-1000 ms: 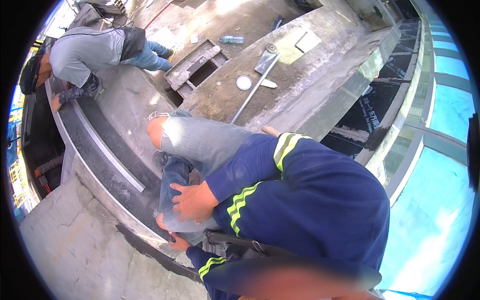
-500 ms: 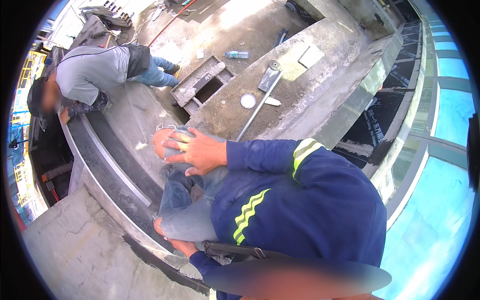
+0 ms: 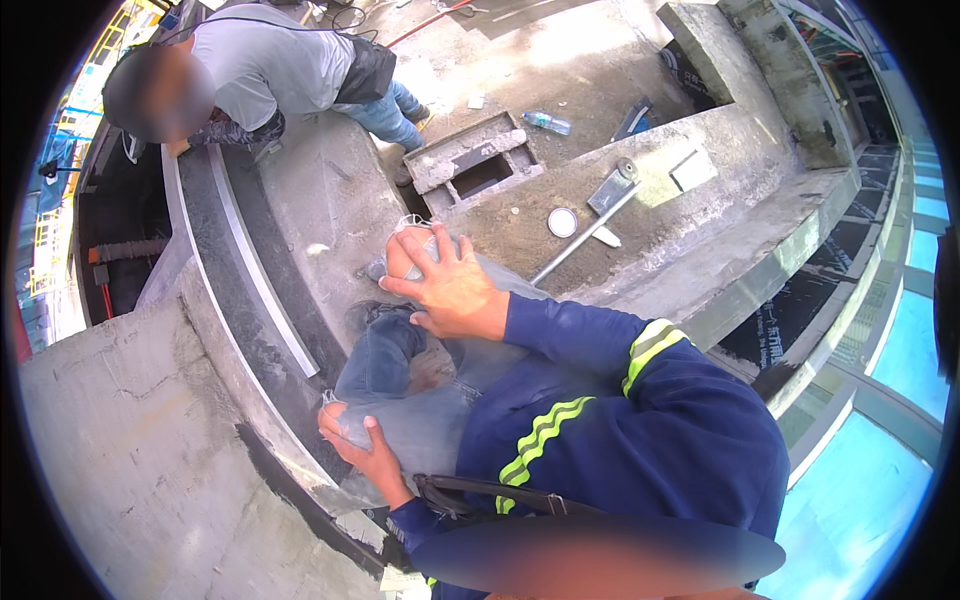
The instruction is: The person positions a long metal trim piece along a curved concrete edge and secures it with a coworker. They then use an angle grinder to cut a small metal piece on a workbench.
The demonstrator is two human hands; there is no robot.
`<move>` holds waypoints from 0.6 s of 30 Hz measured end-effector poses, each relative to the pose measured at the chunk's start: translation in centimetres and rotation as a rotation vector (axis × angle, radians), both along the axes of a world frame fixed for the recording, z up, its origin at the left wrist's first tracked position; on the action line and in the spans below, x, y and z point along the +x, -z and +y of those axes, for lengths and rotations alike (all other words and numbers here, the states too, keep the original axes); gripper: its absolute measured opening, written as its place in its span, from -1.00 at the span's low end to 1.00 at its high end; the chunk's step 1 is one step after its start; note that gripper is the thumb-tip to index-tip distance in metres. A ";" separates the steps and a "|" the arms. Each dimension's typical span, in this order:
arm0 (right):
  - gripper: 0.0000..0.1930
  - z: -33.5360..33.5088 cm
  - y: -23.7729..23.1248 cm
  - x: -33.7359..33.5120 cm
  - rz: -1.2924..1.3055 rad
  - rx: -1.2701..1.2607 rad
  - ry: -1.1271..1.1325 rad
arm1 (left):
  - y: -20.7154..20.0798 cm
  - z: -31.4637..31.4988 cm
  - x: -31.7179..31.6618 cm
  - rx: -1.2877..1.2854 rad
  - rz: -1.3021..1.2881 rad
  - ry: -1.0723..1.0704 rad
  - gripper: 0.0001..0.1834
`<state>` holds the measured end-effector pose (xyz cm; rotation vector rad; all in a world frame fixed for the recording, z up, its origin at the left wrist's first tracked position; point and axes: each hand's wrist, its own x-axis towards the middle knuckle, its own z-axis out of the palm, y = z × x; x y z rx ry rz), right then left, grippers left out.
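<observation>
Faded denim jeans (image 3: 425, 435) are seen near the centre of the frame. Their upper knee (image 3: 397, 263) is covered by the right hand (image 3: 455, 290), fingers spread wide; the lower knee (image 3: 352, 428) is loosely cupped by the left hand (image 3: 365, 455), thumb held apart. Right of centre, a metal bar (image 3: 585, 235) is laid on concrete (image 3: 640, 240) near a white disc (image 3: 562, 222). Upper left is occupied by a stooping co-worker (image 3: 280, 65).

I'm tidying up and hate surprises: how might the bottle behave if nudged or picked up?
Lying on its side with a rounded body, the bottle would probably roll when nudged. Its clear, plastic-looking wall suggests it may flex under a firm squeeze. How full it is doesn't show, so its weight is uncertain.
</observation>
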<state>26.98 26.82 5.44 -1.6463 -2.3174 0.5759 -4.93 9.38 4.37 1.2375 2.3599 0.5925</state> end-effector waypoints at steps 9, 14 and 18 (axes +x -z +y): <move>-0.25 2.6 -0.8 -3.2 0.061 -0.049 -0.155 | 0.9 0.9 -0.8 0.100 -0.083 -0.064 0.07; -0.23 3.9 -1.1 -3.7 0.068 -0.126 -0.160 | 0.3 0.8 -0.4 0.088 -0.158 -0.164 0.04; -0.23 4.7 -1.3 -3.3 0.076 -0.152 -0.134 | 0.2 0.9 -0.6 0.085 -0.146 -0.152 0.05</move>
